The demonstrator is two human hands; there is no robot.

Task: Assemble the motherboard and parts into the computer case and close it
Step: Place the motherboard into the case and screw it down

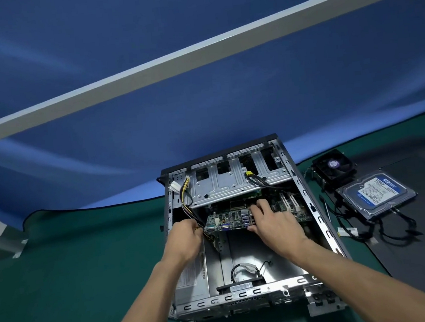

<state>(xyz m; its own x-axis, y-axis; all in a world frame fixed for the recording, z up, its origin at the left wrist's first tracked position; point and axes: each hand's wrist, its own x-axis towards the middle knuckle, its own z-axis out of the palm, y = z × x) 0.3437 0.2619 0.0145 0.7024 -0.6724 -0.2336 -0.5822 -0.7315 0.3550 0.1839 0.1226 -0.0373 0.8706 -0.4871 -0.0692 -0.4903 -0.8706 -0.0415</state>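
An open grey computer case (317, 218) lies on its side on the green mat. The green motherboard (228, 220) is tilted inside it, its port row facing me, its far edge under the silver drive cage (235, 184). My left hand (186, 238) grips the board's left end beside the yellow and black power cables (185, 203). My right hand (273, 222) holds the board's right part, fingers curled over the ports. A hard drive (376, 194) with a blue label and a black cooler fan (335, 167) lie right of the case.
A green mat (73, 267) covers the table, with a dark side panel (413, 257) under the loose parts at right. Black cables (386, 231) trail beside the hard drive. A blue backdrop (200, 109) rises behind the case. A small fan (241, 286) sits at the case's near wall.
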